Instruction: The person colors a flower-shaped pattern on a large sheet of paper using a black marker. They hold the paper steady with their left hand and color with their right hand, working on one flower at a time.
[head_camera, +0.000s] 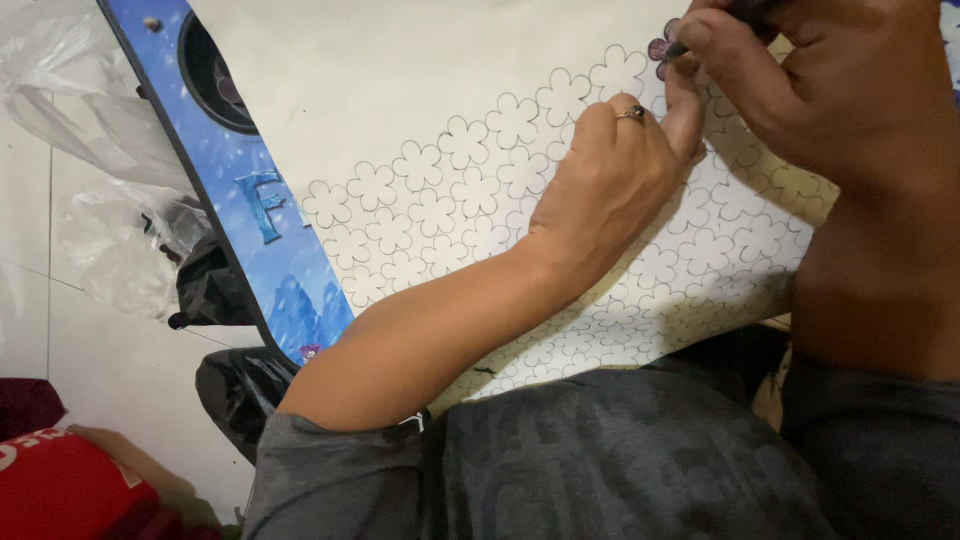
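Fingers of the left hand (610, 180) are pressing flat on a white sheet (440, 170) of outlined flower shapes, holding nothing. Beside it, the right hand (790, 90) is pinching a dark pen (676, 49) whose tip is touching a coloured flower (658, 47) near the sheet's upper edge.

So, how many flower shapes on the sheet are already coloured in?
1. The coloured flower sits at the sheet's top edge, by the marker tip in the right hand, beside the left hand's fingertips. The hands may hide others.
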